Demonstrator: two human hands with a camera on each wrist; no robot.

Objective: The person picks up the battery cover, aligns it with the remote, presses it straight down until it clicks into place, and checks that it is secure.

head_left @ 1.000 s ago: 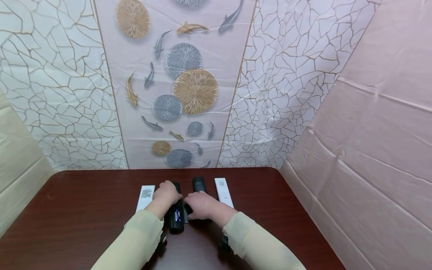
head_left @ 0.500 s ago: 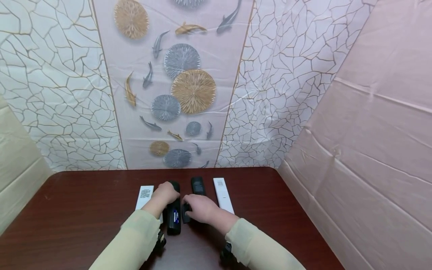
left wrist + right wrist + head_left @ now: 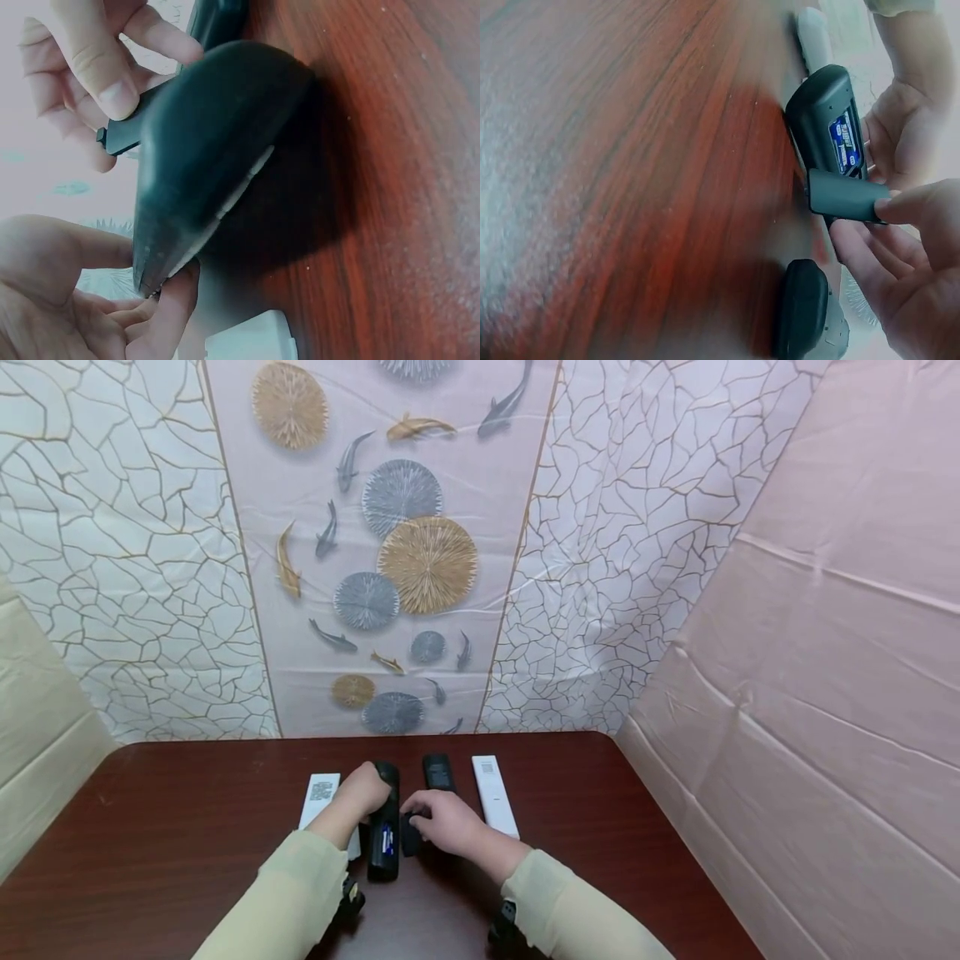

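In the head view my left hand [image 3: 363,793] holds the far end of a black remote control [image 3: 384,852], back side up. Its battery compartment stands uncovered, and blue batteries [image 3: 845,142] show inside in the right wrist view. My right hand [image 3: 450,823] pinches a flat black battery cover [image 3: 847,196] between thumb and fingers, just beside that remote. Seen from the left wrist, the cover's tabbed end [image 3: 124,135] sticks out past the remote's dark body [image 3: 217,127], which rests between my left thumb and fingers and hides part of the cover.
Left of the held remote lies a white remote [image 3: 321,793], partly behind my left forearm. A second black remote [image 3: 438,772] and another white one [image 3: 492,793] lie to the right, both partly covered by my right arm. A patterned cloth wall rises behind the brown table [image 3: 187,827].
The battery cover has turned in my right hand, showing a darker face beside the remote. My left hand keeps its hold on the remote. The head view has shifted slightly.
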